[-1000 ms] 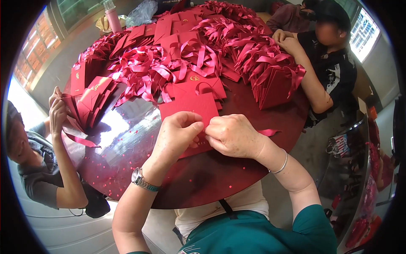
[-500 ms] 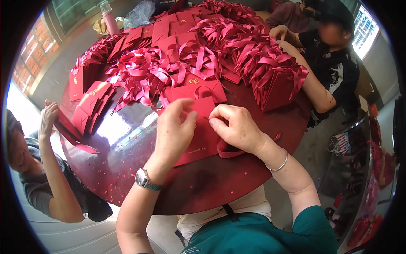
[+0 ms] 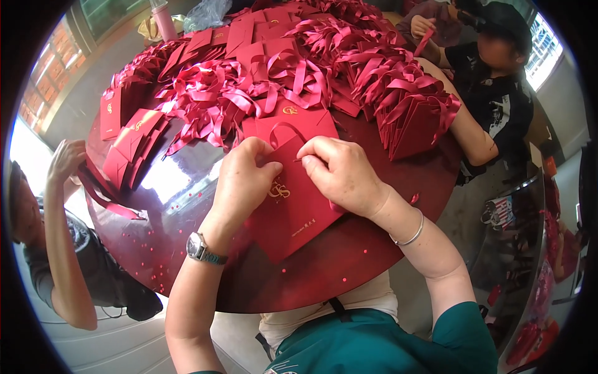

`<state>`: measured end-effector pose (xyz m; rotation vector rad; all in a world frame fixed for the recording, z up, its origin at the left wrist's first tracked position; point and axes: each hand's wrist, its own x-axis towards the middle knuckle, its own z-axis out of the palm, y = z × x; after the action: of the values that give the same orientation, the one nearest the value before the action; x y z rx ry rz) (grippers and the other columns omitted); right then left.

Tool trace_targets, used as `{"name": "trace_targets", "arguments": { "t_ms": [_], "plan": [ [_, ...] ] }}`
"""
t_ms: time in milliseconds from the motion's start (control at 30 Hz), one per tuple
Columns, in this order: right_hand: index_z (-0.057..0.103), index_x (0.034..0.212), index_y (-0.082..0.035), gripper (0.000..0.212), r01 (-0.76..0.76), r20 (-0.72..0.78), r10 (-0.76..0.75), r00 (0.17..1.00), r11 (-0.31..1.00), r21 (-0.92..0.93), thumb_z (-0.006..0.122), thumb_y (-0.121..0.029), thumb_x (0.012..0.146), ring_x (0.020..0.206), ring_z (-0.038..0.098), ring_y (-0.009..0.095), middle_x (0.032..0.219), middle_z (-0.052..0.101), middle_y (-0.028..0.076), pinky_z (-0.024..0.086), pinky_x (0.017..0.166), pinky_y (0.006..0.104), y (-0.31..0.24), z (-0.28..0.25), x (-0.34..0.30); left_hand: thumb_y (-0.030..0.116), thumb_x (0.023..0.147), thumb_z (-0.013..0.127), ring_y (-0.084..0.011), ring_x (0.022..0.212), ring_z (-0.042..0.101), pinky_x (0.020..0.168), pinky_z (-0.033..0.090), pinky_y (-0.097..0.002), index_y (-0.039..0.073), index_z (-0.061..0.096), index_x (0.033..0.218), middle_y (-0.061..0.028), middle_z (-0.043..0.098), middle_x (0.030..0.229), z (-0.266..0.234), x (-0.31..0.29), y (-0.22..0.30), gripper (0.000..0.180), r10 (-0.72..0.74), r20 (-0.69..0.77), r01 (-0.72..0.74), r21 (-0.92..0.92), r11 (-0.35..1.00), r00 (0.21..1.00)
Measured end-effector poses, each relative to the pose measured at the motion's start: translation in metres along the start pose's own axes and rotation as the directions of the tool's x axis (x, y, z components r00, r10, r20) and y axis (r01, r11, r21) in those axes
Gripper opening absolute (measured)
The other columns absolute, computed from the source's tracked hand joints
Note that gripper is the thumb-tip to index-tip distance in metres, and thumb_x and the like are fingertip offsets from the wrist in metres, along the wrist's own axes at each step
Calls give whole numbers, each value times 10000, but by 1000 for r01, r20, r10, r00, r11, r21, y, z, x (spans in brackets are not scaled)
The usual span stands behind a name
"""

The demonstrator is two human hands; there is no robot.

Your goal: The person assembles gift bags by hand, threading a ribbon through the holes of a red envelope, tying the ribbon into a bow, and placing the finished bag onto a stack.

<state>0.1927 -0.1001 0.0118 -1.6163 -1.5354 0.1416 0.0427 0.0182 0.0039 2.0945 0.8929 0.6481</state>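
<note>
A flat red paper gift bag (image 3: 296, 215) with gold print lies tilted on the table in front of me. My left hand (image 3: 243, 177) is closed in a pinch at the bag's upper left edge. At its upper right, my right hand (image 3: 342, 174) has thumb and forefinger pinched on a bit of dark red ribbon close to the bag's top. Just beyond the fingertips, a ribbon loop (image 3: 286, 129) rises over another red gift bag (image 3: 321, 121) lying behind. My right hand covers part of the bag's right side.
Red bags with ribbon handles (image 3: 405, 93) crowd the far half of the round dark red table (image 3: 336, 274). At left, a person's hand (image 3: 67, 159) holds a bag by the table edge; another person (image 3: 498, 93) sits at right. A pink bottle (image 3: 163, 22) stands far left.
My left hand, blurred and loose before, now pinches the bag's edge. The bag has turned and more of its gold print shows. The person at right has raised a hand holding a ribbon.
</note>
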Motion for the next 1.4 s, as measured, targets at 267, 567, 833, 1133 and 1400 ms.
{"name": "trace_targets", "arguments": {
  "t_ms": [267,567,833,1133,1400],
  "plan": [
    [641,821,-18,53,146,-40,-159,986,963,-227,666,-62,807,699,652,311,753,658,142,524,635,389,-16,29,4,-20,792,689,-87,781,596,680,484,-235,-26,602,955,-25,636,851,-10,-12,-19,185,-133,116,163,-299,940,984],
    [612,736,-39,67,242,20,-263,965,853,-463,676,-52,746,646,636,281,692,630,123,519,592,381,-26,40,8,95,755,699,-300,776,672,717,522,-383,2,652,921,-164,678,816,-4,-19,-15,196,-21,-42,13,-184,983,999],
    [502,667,-69,109,321,115,-323,940,711,-626,602,-45,703,573,574,239,596,524,75,491,526,348,-30,47,9,105,764,656,-357,800,655,712,507,-453,53,646,895,-166,673,824,5,-28,-8,142,132,-196,-99,169,981,972],
    [561,669,-40,64,327,174,-278,945,762,-558,604,-69,706,579,616,249,626,589,108,507,530,367,-25,51,18,98,746,674,-348,790,667,713,524,-420,24,663,881,-172,686,828,-8,-18,-20,154,-26,-73,22,-63,998,997],
    [529,679,-79,79,432,189,-412,891,648,-627,579,-83,740,573,620,248,618,574,88,506,532,368,-25,50,14,77,744,657,-344,801,675,695,526,-407,19,666,858,-189,683,832,-8,-21,-13,129,60,-96,-61,-3,998,994]
  ]
}}
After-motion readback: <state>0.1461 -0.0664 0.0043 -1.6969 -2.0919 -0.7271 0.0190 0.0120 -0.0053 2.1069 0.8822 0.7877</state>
